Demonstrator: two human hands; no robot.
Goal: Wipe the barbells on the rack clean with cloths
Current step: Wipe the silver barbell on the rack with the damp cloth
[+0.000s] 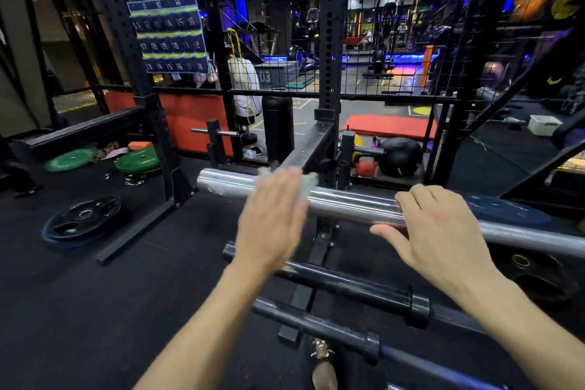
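Observation:
A chrome barbell sleeve (348,204) runs from the middle left toward the right edge at chest height. My left hand (272,225) lies flat and blurred over it, fingers straight, pressing a pale cloth (308,184) against the sleeve. Only the cloth's edges show around the fingers. My right hand (437,231) rests further right on the same sleeve, fingers curled over the top and thumb stretched out beneath. Two darker barbells (342,285) (316,324) lie lower on the rack below my arms.
The black rack upright (329,73) stands just behind the sleeve. Weight plates lie on the floor at left: a black one (84,222) and green ones (137,161). A black medicine ball (400,155) and a red kettlebell (365,166) sit behind the rack. A person stands beyond the mesh.

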